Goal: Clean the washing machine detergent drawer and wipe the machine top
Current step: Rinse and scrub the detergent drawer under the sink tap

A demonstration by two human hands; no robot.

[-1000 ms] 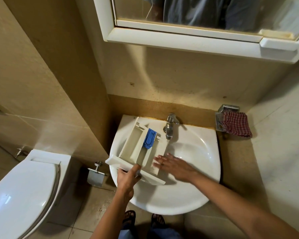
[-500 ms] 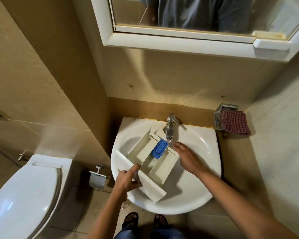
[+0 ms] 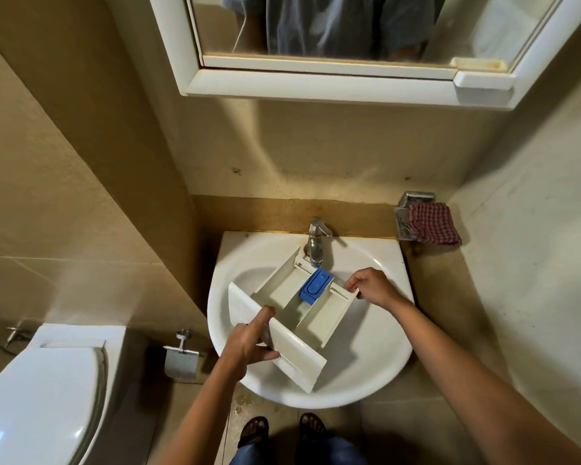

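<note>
The detergent drawer (image 3: 279, 290) is at the centre of the frame, held across the white sink (image 3: 366, 357). Its rear end lies directly beneath the tap (image 3: 316, 245) and its front panel is angled toward the lower centre. The left hand (image 3: 249, 344), at lower centre, is wrapped round the front panel near its middle, with one digit laid over the panel's upper edge. The right hand (image 3: 371, 286), right of centre, pinches the rear right corner of the drawer between thumb and fingertips. A blue insert (image 3: 316, 285) is seated in the middle compartment, close to the spout. Whether water is flowing cannot be determined. A checked cloth (image 3: 433, 226) hangs from a wall holder at the upper right of the sink. Judged stage: the drawer is being positioned for rinsing; the machine top is out of view and presumably not yet wiped. Hazards:

- The right-hand hold is a narrow pinch on a thin edge. Wet plastic may slip from it and drop the rear end against the basin or tap.
- The drawer spans most of the bowl, so tilting it under a strong flow could deflect water over the rim onto the floor.
- The blue insert may lift out if the drawer is inverted and fall toward the drain.
- Residue beneath the insert is likely to remain unless it is removed.
</note>
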